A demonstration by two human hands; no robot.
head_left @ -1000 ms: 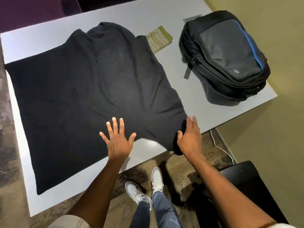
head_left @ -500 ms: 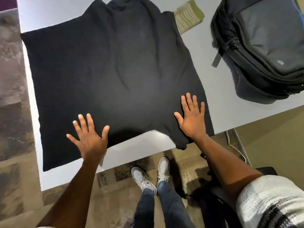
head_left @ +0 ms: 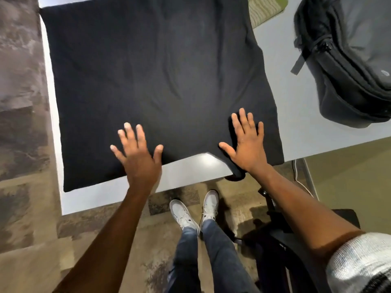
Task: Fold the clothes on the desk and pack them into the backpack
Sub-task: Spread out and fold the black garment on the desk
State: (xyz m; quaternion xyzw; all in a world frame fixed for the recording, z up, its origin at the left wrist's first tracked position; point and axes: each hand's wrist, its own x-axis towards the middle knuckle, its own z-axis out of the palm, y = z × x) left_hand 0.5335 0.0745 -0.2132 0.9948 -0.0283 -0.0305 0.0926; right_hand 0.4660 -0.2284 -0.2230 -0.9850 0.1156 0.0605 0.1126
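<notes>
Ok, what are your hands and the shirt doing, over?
Left hand, right hand open, flat on black shirt. Shirt spread, unfolded. Backpack zipped.

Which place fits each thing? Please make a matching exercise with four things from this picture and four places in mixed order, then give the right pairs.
Things:
1. shirt
2. backpack
3. striped cloth
4. left hand

Places:
A. at the desk's right end
B. partly under the shirt's far right corner
C. spread flat over most of the desk
D. on the shirt's near edge, fingers spread

Pairs: 1-C, 2-A, 3-B, 4-D
</notes>
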